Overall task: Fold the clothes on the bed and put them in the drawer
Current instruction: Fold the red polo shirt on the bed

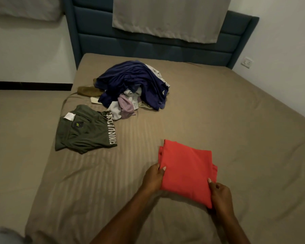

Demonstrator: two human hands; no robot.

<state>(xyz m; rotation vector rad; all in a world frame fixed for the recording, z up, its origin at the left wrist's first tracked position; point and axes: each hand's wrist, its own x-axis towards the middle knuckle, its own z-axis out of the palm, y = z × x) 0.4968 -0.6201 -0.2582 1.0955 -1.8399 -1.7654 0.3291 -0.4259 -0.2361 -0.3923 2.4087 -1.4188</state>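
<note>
Hands: left hand [152, 178], right hand [220, 195] grip red garment [186, 171] edges | bed [236, 120]

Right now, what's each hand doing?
Left hand: closed, pinching the folded red garment at its left edge.
Right hand: closed, gripping its near right corner.

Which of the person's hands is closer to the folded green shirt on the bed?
Left. The left hand grips the near-left edge of the red garment, with the green shirt farther up the bed to its left. The right hand holds the red garment's near-right corner, farther away.
</note>
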